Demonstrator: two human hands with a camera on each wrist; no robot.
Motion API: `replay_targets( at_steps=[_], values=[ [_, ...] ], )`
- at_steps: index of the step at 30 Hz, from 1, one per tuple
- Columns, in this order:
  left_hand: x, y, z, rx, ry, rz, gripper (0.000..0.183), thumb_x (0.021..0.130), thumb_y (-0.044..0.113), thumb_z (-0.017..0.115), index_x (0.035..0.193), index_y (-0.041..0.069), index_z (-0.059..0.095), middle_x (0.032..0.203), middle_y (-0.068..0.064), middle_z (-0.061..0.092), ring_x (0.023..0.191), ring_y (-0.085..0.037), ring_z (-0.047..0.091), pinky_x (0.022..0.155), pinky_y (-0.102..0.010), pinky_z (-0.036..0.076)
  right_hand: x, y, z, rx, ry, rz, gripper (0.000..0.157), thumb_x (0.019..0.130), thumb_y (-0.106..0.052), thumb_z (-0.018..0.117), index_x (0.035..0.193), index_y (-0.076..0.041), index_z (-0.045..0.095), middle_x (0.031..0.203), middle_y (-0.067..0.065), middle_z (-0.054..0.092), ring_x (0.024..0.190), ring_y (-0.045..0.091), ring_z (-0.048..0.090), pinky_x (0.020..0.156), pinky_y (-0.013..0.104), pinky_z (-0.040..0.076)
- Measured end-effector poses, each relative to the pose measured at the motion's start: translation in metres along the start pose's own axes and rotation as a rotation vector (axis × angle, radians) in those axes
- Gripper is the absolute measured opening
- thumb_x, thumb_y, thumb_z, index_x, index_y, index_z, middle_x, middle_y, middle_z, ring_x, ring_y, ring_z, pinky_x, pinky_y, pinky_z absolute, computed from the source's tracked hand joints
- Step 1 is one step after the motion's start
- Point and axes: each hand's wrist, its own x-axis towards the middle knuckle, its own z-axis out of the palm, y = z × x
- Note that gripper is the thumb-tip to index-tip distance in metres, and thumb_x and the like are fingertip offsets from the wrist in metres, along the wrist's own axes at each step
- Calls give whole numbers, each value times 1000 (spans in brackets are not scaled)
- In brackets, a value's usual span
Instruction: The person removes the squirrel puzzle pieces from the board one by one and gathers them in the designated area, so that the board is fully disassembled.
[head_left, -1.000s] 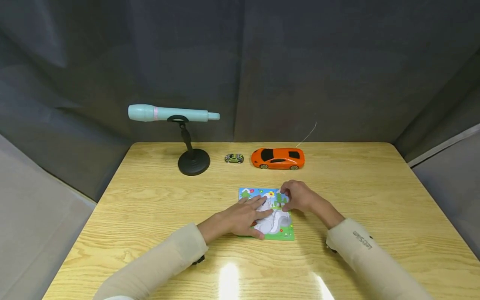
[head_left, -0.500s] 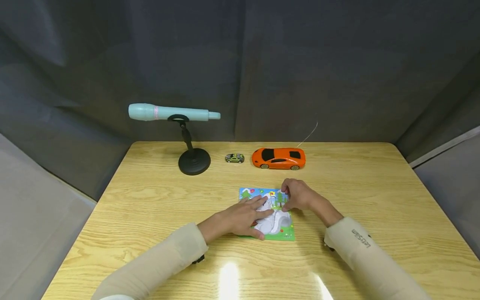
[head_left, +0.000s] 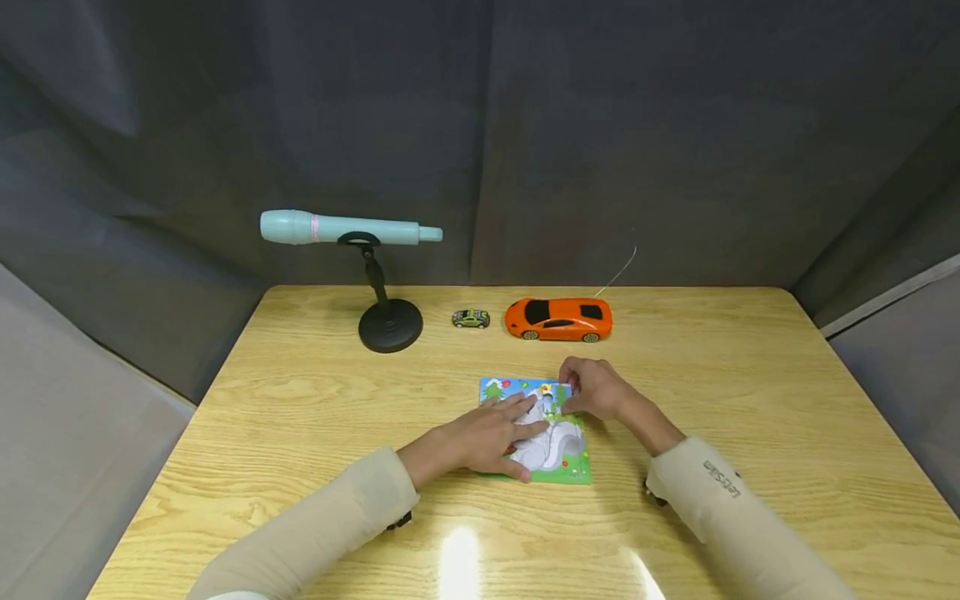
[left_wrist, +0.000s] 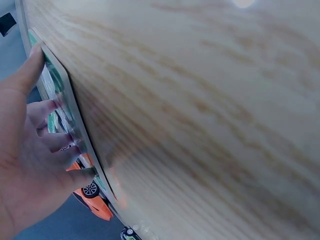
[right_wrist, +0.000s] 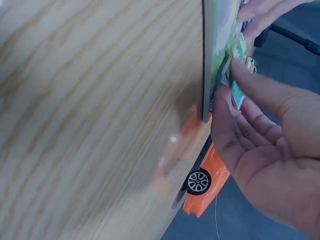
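A flat jigsaw puzzle [head_left: 576, 468] with a grey and white animal on a blue and green scene lies in the middle of the table. My left hand [head_left: 491, 435] rests on its left part with fingers spread straight, covering much of the picture. At the upper right corner, my right hand [head_left: 594, 390] pinches a puzzle piece [right_wrist: 238, 96] between thumb and fingertips. In the right wrist view that piece stands tilted up from the board. In the left wrist view, the thumb and fingers of the left hand [left_wrist: 35, 135] lie across the puzzle's surface.
Behind the puzzle, an orange toy car [head_left: 558, 320] and a tiny green patterned toy car [head_left: 471, 318] stand near the table's back edge. To their left, a pale blue toy microphone [head_left: 367, 229] sits on a black stand [head_left: 390, 325]. Dark cloth [head_left: 637, 150] hangs behind.
My right hand has shifted slightly left, and the puzzle piece in its fingers has tilted and moved with it. The left hand keeps its place on the puzzle.
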Motion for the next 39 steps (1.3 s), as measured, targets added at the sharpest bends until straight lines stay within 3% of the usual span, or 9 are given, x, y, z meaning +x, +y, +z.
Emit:
replay_targets(
  at_steps=[5,12,23,34,39],
  values=[
    [0,0,0,-5,-8,-10,79,85,63,51,151,29,25,161,-9,8,149,-26,11,116,-49,23,-3,3,-4,30,34,-54,15,82,-2,70,94,-5,61,76,6,59,64,13,50,60,26,43],
    [1,0,1,-9,-11,-11,79,85,64,52,151,30,24,161,-9,8,149,-26,11,116,-48,22,-10,8,-9,215,12,-54,8,87,3,60,95,-1,58,78,12,59,66,20,61,61,31,54],
    [1,0,2,2,-4,-3,80,85,64,51,151,29,23,161,-10,9,148,-27,11,116,-48,22,-26,31,-30,257,56,-15,8,89,2,58,97,2,58,82,12,58,74,26,63,68,40,56],
    [0,-1,4,5,-3,-5,80,85,65,51,151,29,24,161,-10,9,148,-27,12,116,-48,23,-44,66,-53,221,122,5,11,90,-1,59,101,2,58,86,13,59,73,19,56,61,28,51],
    [1,-1,4,3,4,0,80,85,64,51,151,29,24,161,-10,10,148,-27,12,116,-49,23,-53,84,-65,219,134,28,15,90,-3,59,103,3,57,89,15,60,74,19,59,63,32,53]
  ],
)
